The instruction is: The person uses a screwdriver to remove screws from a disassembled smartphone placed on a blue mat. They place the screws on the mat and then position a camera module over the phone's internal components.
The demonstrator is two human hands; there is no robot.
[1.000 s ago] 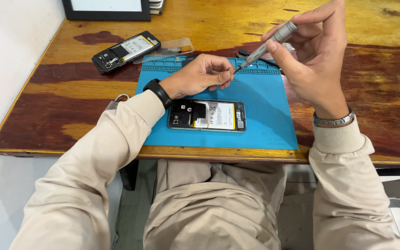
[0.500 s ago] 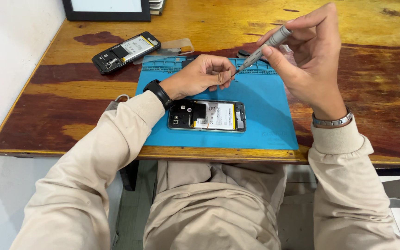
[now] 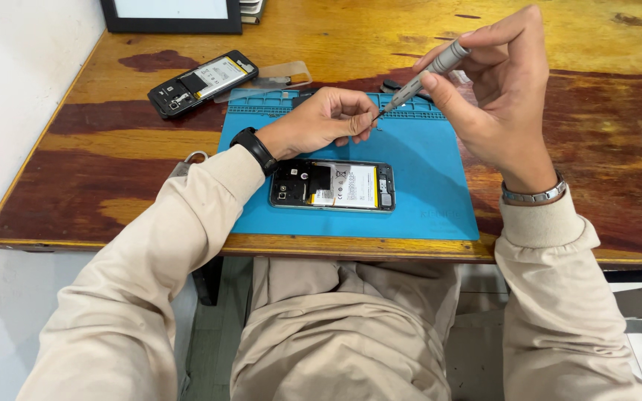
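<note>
The right hand [image 3: 503, 104] pinched a grey screwdriver [image 3: 421, 78], its long axis slanting toward eight o'clock. Its tip met the left hand [image 3: 325, 119], whose fingertips were pinched narrow; what they held, I couldn't tell.

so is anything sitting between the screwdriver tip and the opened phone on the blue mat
Nothing visible does. The screwdriver in the right hand has its tip at the left hand's fingertips, above the blue mat. Only bare mat lies between there and the opened phone.
</note>
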